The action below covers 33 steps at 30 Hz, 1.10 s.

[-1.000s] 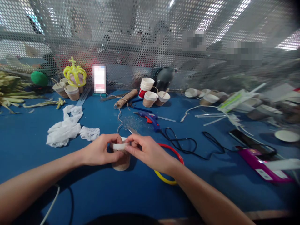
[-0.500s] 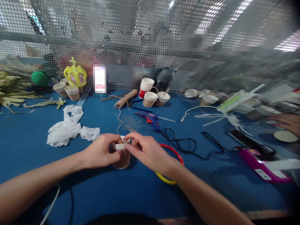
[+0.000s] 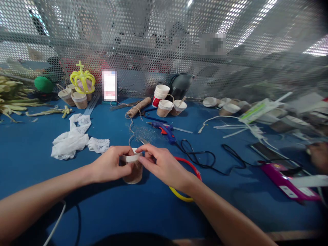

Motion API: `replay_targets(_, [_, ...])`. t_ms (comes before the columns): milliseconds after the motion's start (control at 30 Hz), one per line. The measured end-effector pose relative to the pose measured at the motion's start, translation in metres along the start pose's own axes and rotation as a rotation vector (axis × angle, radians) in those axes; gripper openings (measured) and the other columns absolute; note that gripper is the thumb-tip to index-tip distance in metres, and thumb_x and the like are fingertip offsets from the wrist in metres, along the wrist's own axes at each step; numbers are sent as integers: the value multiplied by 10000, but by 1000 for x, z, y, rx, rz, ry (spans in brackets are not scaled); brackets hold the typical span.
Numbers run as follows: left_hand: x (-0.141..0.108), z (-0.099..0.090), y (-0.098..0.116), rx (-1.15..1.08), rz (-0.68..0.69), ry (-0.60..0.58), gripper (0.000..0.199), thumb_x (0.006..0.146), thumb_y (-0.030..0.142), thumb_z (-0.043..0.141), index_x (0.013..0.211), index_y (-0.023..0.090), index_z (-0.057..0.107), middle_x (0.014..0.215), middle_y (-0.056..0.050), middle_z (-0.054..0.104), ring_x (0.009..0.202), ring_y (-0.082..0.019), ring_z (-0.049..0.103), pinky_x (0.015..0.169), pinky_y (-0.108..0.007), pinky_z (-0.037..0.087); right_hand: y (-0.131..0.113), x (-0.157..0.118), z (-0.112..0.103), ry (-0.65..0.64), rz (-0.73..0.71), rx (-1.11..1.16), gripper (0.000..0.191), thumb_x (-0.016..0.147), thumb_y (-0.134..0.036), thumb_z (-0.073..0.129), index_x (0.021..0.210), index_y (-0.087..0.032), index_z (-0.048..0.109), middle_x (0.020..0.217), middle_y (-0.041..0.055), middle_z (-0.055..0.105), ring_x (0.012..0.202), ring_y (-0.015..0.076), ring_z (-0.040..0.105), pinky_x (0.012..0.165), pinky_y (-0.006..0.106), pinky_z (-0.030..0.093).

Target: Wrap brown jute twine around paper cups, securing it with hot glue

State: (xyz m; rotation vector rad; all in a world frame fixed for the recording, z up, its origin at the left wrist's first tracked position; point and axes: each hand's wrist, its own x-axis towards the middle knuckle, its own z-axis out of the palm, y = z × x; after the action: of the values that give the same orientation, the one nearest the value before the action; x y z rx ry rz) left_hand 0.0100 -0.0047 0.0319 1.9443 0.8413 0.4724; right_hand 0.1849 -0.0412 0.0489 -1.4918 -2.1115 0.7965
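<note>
Upright on the blue table stands a small brown-covered paper cup (image 3: 135,175) with a white band around its rim. My left hand (image 3: 109,164) grips it from the left, fingers over the rim and thumb against the outside. At the rim's right side is my right hand (image 3: 164,165), its thumb and index finger curled close together on the edge; anything between them is hidden. Just behind the cup lie scissors (image 3: 144,140), partly covered. A strand of twine (image 3: 132,131) runs from the twine roll (image 3: 138,106) toward the cup.
A blue glue gun (image 3: 164,130) lies behind my right hand, its black cord trailing right. White lace (image 3: 70,141) is at left; a red and yellow ring (image 3: 189,162) lies under my right forearm. Finished-looking cups (image 3: 165,107) stand behind. Another person's hand (image 3: 317,155) is far right.
My hands and the cup have barely moved; my right thumb has shifted slightly at the rim. At far right, the other person's hand has moved, and the pale round piece there is gone from view.
</note>
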Motion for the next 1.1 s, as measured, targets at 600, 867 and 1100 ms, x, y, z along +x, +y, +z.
replay_targets(600, [1, -6, 3, -82, 0, 73, 90, 706, 192, 441, 711, 140, 514, 659, 11, 530, 638, -118, 483, 619, -239, 396, -2, -7, -1, 130, -17, 47, 126, 808, -253, 493, 909, -183, 516, 596, -34, 562, 548, 99, 514, 532, 210, 392])
replay_targets(867, [8, -3, -18, 11, -5, 317, 106, 763, 250, 426, 753, 158, 479, 652, 26, 492, 600, -105, 451, 581, -228, 373, -10, -16, -2, -327, -92, 34, 199, 843, -184, 428, 880, -175, 623, 810, 29, 687, 710, 124, 615, 654, 236, 451])
replay_targets(1100, [6, -2, -24, 56, -2, 304, 104, 765, 238, 427, 759, 161, 498, 734, -8, 543, 688, -138, 487, 664, -273, 392, 2, -5, -7, -132, -127, 15, 190, 826, -173, 461, 854, -159, 649, 947, 64, 640, 857, 153, 592, 784, 282, 446])
